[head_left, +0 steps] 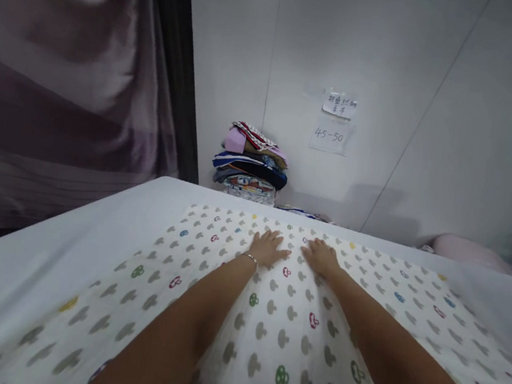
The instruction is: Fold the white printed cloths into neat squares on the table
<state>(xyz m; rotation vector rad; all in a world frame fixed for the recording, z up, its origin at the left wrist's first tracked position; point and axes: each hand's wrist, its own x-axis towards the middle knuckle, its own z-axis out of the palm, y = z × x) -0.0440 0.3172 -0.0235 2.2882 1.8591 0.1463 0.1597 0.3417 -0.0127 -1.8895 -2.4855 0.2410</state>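
A white cloth [286, 314] printed with grey, green, red, blue and yellow mushrooms is spread over the white table. Near its far edge, my left hand [268, 248] lies flat on it with the fingers spread; a thin bracelet circles that wrist. My right hand [321, 258] rests palm down on the cloth a little to the right, its fingers stretched forward. Neither hand grips anything. Between my forearms the cloth rises in a soft fold toward me, and its near edge runs out of view.
The white table [104, 221] shows along the left and far sides. Behind it stands a stack of folded cloths [253, 163] against the white wall. Handwritten paper signs [330, 136] hang there. A pinkish curtain [60, 94] drapes at left, and a pink bundle [471, 253] sits at far right.
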